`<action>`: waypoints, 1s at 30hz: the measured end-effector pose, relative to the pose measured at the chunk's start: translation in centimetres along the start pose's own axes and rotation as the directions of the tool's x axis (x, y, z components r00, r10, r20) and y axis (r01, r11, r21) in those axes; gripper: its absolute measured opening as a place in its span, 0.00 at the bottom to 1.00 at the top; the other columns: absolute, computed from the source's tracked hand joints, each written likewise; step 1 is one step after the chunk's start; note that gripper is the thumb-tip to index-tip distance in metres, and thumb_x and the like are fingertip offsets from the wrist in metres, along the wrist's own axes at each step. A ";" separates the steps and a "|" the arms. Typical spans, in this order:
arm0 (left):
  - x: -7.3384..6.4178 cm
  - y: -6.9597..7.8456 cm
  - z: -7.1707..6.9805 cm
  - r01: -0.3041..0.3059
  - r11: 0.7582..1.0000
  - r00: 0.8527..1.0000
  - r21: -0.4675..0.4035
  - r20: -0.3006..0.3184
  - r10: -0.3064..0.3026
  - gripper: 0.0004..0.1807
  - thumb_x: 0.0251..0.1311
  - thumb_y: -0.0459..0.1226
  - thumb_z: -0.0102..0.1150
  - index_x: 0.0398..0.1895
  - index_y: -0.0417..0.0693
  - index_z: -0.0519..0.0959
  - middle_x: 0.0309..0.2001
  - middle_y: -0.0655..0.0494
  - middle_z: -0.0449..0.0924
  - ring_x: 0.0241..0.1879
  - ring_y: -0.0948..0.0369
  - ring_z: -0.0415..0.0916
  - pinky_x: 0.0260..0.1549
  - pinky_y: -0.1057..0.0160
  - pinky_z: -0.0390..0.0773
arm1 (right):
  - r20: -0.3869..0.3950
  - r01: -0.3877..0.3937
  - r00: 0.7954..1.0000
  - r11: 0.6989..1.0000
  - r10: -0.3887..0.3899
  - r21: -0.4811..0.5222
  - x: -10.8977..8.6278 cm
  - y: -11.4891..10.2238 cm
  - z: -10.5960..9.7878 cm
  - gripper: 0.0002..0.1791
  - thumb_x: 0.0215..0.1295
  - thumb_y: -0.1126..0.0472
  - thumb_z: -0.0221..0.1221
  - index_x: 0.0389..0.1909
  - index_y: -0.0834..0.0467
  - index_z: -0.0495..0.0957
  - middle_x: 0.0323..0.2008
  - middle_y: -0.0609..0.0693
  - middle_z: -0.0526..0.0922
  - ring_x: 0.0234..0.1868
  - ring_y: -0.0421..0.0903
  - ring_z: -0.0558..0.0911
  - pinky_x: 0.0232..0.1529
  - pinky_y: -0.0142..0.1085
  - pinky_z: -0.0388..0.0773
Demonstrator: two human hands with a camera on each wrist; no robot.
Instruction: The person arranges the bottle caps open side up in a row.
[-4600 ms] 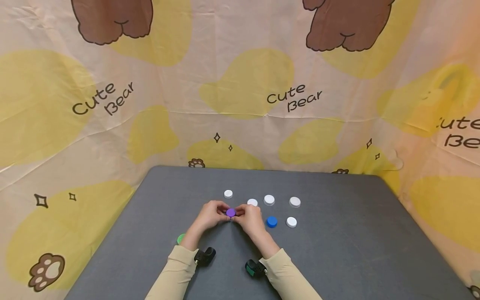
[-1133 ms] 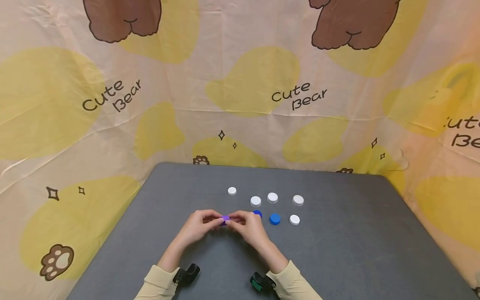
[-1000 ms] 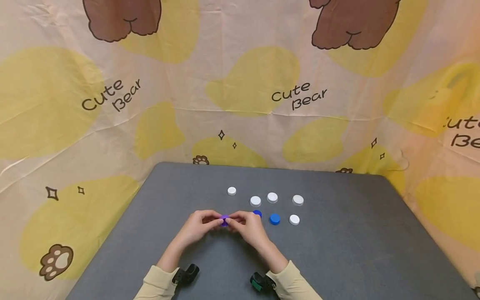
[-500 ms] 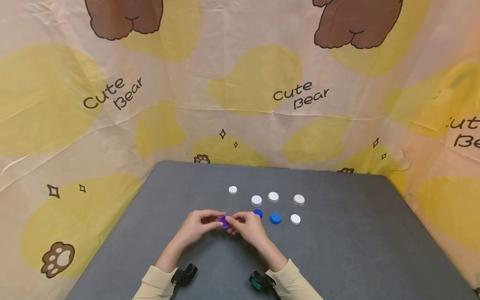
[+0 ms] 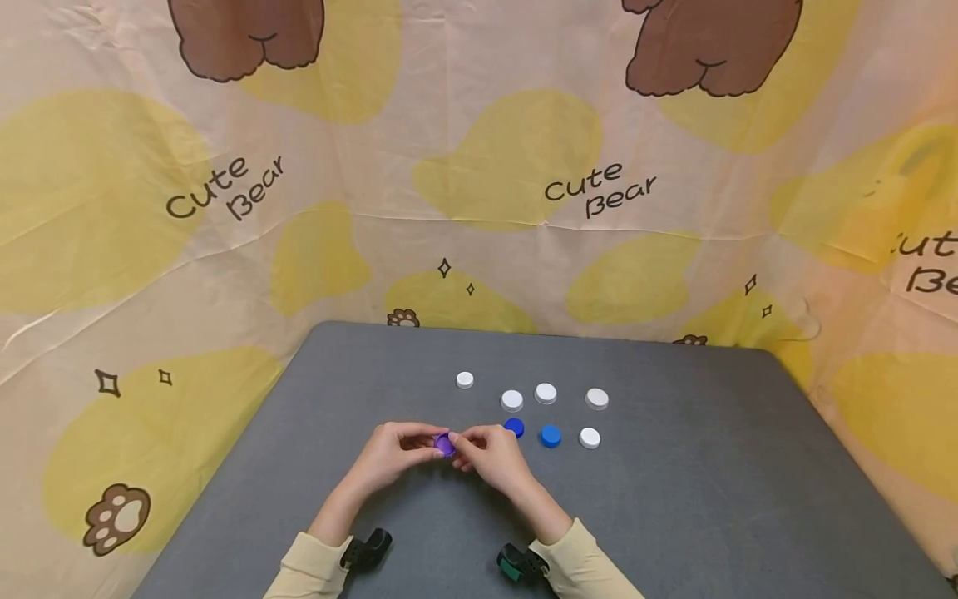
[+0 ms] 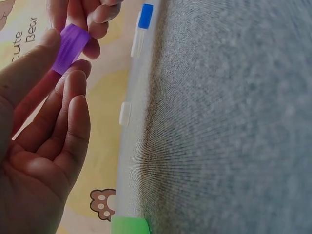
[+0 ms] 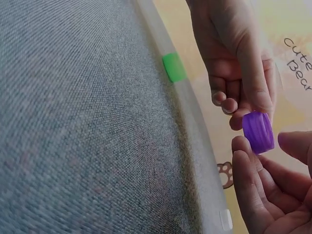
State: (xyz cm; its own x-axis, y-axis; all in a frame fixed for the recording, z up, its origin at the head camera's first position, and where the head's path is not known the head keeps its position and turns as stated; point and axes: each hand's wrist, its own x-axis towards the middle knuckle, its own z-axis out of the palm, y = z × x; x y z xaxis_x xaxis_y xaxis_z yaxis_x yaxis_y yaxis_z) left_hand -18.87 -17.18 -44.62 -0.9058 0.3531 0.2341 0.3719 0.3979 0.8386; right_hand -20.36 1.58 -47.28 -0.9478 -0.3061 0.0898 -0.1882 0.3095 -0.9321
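Between my two hands is a purple bottle cap (image 5: 445, 445), raised off the table and tilted so that its hollow side shows in the head view. My left hand (image 5: 389, 453) pinches its left edge with thumb and fingers. From the other side my right hand (image 5: 494, 455) holds the cap's right edge, its thumb over the rim. The left wrist view shows the cap's ribbed side (image 6: 71, 48) at the left fingertips. In the right wrist view the same purple cap (image 7: 258, 132) lies between the right thumb and fingers, with the left thumb on its upper end.
A dark blue cap (image 5: 514, 428), a lighter blue cap (image 5: 550, 436) and a white cap (image 5: 590, 438) lie right of my hands. Several more white caps (image 5: 512, 400) form a row behind. A green cap (image 7: 174, 68) shows in the wrist views. The grey table (image 5: 674, 499) meets a printed cloth backdrop.
Both hands have come nearer to me, the left also leftward. The purple cap has turned from top side up to hollow side showing. The dark blue cap has come into sight; the green one is hidden in the head view.
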 end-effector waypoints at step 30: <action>-0.3 -3.5 -1.6 0.043 0.998 0.999 0.056 -0.033 -0.042 0.13 0.42 0.46 0.66 0.34 0.55 0.81 0.29 0.63 0.81 0.27 0.66 0.78 0.29 0.67 0.76 | -0.001 0.225 0.973 0.954 -0.229 -0.200 0.4 -0.2 1.9 0.16 0.48 0.52 0.65 0.34 0.59 0.81 0.24 0.46 0.84 0.22 0.29 0.79 0.22 0.22 0.73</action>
State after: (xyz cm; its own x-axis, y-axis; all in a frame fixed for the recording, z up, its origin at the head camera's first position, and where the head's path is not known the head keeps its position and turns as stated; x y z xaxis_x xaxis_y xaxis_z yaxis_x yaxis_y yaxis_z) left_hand -20.21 -20.05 -46.83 -0.9268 0.3079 0.2153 0.3429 0.4593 0.8194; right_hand -20.17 -0.29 -47.71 -0.8795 -0.3684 0.3012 -0.4437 0.4063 -0.7988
